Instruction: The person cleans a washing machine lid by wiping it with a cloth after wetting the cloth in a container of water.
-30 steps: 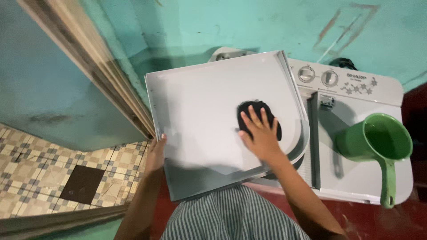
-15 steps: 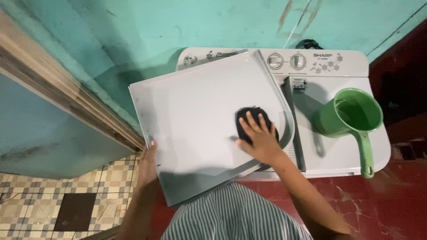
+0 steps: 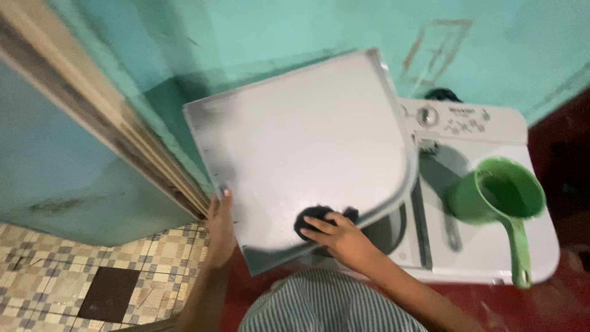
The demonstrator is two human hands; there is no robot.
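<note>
White lid point(image 3: 307, 160) is tilted up over the washing machine point(image 3: 491, 246). Left hand point(image 3: 220, 230) grips its left edge, fingers closed around it. Right hand point(image 3: 338, 237) presses a black cloth point(image 3: 310, 216) on it, fingers together. Green dipper point(image 3: 501, 197) stands beside.

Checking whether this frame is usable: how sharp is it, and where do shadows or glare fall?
Head view: soft throughout with motion blur, worst at the door frame; the white lid looks bright and washed out, with a dark shadow along its left edge; the green dipper casts a shadow on the washing machine; both hands are smeared.
</note>
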